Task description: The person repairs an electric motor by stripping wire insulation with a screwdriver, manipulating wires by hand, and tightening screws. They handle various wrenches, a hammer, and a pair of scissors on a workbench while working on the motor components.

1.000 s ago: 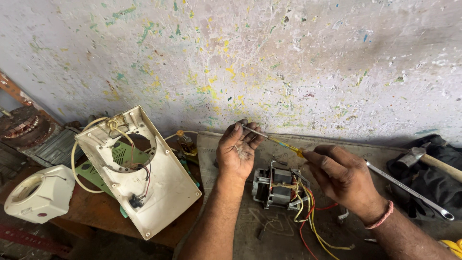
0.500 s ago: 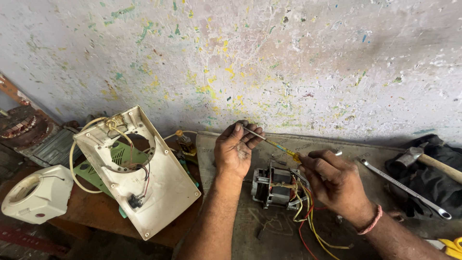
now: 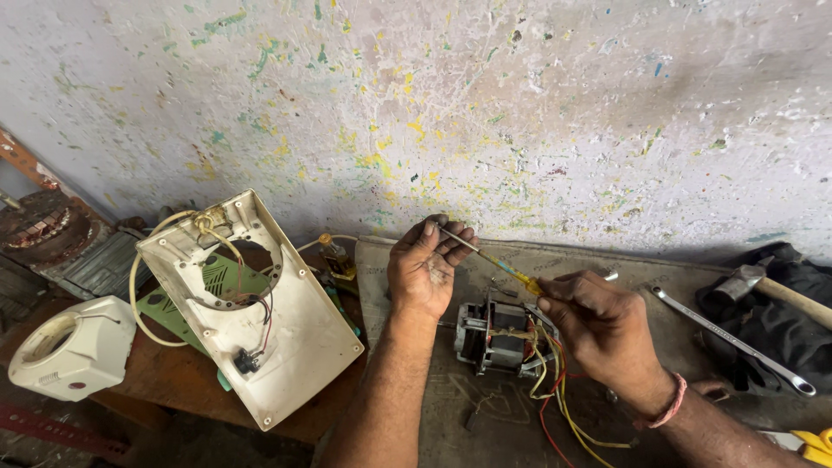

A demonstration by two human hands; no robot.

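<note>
My left hand (image 3: pixel 425 269) pinches the bare end of a thin yellow wire (image 3: pixel 507 270) between its fingertips, raised above the bench. My right hand (image 3: pixel 598 325) grips the same wire lower down, where its yellow insulation starts. The wire stretches taut between both hands. Below them lies a small electric motor (image 3: pixel 494 338) with a laminated core and copper windings, from which yellow and red leads (image 3: pixel 559 407) trail toward me.
A white plastic appliance housing (image 3: pixel 286 338) with a round hole leans at left, beside a white cover (image 3: pixel 74 351). A spanner (image 3: pixel 737 342) and a hammer (image 3: pixel 776 286) lie at right on dark cloth. A paint-spattered wall stands behind.
My right hand has slid left and closer to the motor along the wire. My left hand has stayed on the wire's end.
</note>
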